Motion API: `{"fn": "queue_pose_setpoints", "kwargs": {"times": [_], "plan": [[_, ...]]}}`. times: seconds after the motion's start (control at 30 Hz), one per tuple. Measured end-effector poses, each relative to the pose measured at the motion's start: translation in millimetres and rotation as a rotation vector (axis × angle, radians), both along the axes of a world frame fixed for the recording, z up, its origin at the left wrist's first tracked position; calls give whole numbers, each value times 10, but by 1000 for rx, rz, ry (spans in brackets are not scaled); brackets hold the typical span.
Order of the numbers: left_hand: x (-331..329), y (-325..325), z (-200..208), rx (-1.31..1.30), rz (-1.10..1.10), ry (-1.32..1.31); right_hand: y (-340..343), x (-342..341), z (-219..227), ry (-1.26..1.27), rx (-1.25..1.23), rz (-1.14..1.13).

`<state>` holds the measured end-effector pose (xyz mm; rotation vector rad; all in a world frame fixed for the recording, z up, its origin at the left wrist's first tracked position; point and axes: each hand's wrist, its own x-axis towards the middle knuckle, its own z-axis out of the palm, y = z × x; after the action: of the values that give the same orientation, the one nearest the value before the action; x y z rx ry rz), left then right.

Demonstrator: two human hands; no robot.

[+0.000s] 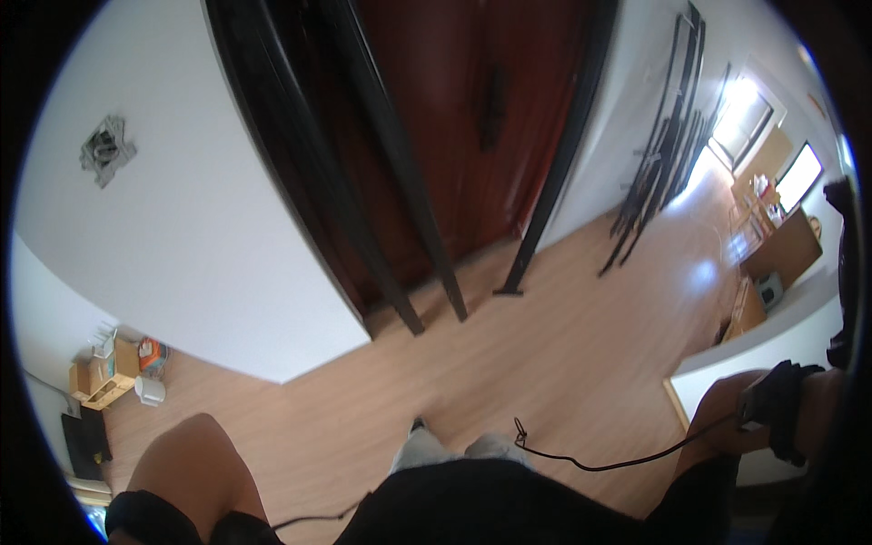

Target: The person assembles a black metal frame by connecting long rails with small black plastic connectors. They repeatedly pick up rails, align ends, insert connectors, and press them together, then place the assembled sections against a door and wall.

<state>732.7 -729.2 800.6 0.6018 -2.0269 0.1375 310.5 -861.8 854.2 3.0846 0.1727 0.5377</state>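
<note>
Neither of my hands is in view. My bent left arm (195, 463) shows at the lower left, with dark cloth around it, and its hand lies outside the picture. At the lower right is my right arm (718, 409), wearing a black strap with a small device (781, 409). From that device a black cable (590, 468) runs across in front of my body. My dark shirt (490, 504) and light-coloured trousers (422, 450) appear at the bottom middle. What either hand holds is hidden.
Ahead stands a dark red door (454, 136) with long black bars (409, 163) leaning before it. More dark bars (668, 145) lean on the right wall. A white wall with an unfinished socket (107, 150) is at left. Boxes (113, 372) and a white bin (150, 391) sit beyond it.
</note>
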Motion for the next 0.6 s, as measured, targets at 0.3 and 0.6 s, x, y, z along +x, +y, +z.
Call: {"fn": "queue_pose_setpoints", "kwargs": {"times": [0.3,0.6], "plan": [[201,-1471,-21,-9,2,7,-1628,427,-42,-105,34,63],[-308,-2415,208,-48,292,29,-3550,830,299,-201,128,397]]}}
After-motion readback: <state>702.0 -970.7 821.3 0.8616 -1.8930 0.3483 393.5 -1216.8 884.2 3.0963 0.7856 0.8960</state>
